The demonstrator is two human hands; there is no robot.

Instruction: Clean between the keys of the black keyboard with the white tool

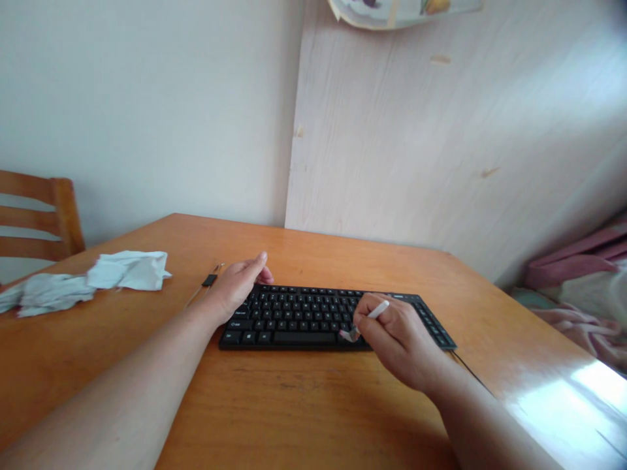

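Note:
A black keyboard [304, 320] lies flat on the wooden table, its long side toward me. My left hand [240, 287] is at its far left corner, thumb raised and fingers curled round the edge; part of the fingers is hidden behind the palm. Over the right part of the keys, my right hand [392, 329] is closed round a small brush with a white handle [379, 309]. The brush's pale head [349, 335] points left and down onto the keys near the right end of the space bar.
Crumpled white cloths [128, 269] lie at the table's left. Beside my left wrist is a small black piece [209, 280] with thin strands. A cable [470, 369] runs from the keyboard's right end. A wooden chair [42, 215] stands left; the wall is behind, fabric [582, 281] at right.

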